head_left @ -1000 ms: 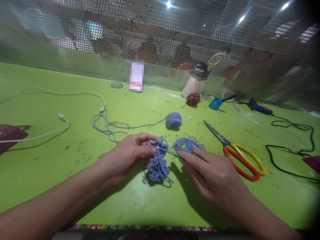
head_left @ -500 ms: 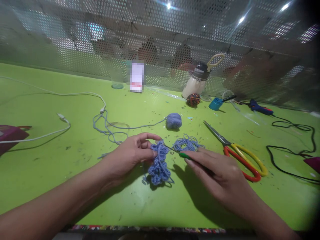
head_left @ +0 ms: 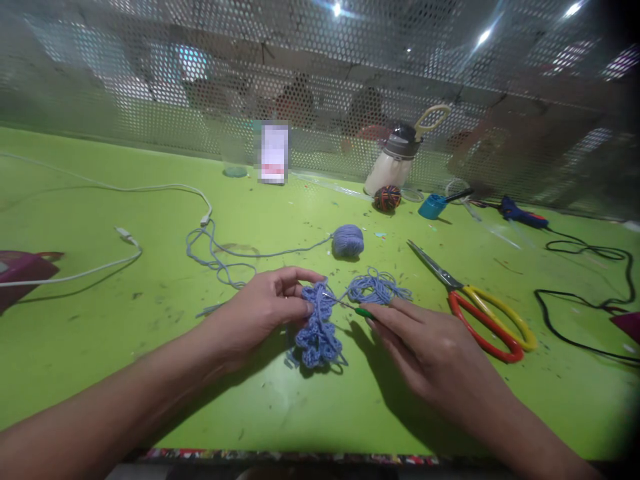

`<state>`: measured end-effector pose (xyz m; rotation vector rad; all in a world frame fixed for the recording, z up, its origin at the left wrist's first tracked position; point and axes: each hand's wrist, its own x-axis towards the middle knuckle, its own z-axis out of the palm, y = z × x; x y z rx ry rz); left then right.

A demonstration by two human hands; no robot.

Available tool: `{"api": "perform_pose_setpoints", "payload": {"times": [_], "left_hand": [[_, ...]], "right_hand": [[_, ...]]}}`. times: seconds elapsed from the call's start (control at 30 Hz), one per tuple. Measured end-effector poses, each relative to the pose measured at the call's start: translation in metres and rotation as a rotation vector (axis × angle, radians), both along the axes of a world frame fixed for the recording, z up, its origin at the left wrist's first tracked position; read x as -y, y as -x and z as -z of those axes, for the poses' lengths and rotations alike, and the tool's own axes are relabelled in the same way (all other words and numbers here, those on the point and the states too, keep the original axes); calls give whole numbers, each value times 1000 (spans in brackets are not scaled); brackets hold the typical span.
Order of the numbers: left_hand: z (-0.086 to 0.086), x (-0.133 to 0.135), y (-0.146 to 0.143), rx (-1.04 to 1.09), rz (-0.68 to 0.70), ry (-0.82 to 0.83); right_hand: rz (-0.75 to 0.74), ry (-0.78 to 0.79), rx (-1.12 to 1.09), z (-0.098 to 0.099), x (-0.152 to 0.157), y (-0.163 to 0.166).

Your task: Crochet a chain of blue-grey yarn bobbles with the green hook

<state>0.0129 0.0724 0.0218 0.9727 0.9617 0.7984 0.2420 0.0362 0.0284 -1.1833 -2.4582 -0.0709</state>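
From the head view, a bright green table (head_left: 240, 413) stretches right across, flecked with scraps, and a perforated metal screen (head_left: 320, 73) rises along its far edge. Centre stage, just above the near half of the table: a blue-violet crocheted piece (head_left: 320, 340), ruffled, its lower end dangling toward the viewer. Whether that end touches the table is hard to call.

The left hand (head_left: 263, 303) has it by the upper part, thumb pressed on the front, forefinger stretched along the top. In comes the right hand (head_left: 425, 340) from the other side, fingers closed around the green grip of a crochet hook (head_left: 364, 312). The thin metal shaft points left, and its tip is right at the top of the work; whether it passes through a stitch, I can't tell.

Just beyond the right fingertips sits a loose tangle of yarn (head_left: 375, 288), same colour. Farther back, a wound yarn ball (head_left: 348, 242) sends a strand off left, looping near the plug of a white cable (head_left: 165, 185).

Over on the right, scissors (head_left: 487, 335) lie with red and yellow handles, blades pointing away. Along the back: a blurred-out upright phone (head_left: 275, 150), a tilted-looking bottle (head_left: 390, 170), a multicoloured yarn ball (head_left: 387, 199) beside it, a small blue pot (head_left: 433, 207) and a glue gun (head_left: 523, 215).
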Motion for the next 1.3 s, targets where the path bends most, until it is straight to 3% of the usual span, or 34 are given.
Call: {"api": "perform_pose_setpoints", "payload": {"times": [0.33, 0.67, 0.9, 1.17, 1.3], "left_hand": [[-4, 0, -2, -1, -19, 20], [2, -1, -1, 7, -2, 13], [1, -1, -2, 29, -19, 46], [-1, -1, -1, 26, -10, 46], [0, -1, -2, 20, -9, 39]], "right_hand": [[-61, 73, 8, -3, 3, 1], [-5, 214, -331, 1, -3, 1], [-6, 306, -220, -5, -3, -6], [-88, 160, -87, -5, -7, -14], [-16, 6, 8, -3, -6, -16]]}}
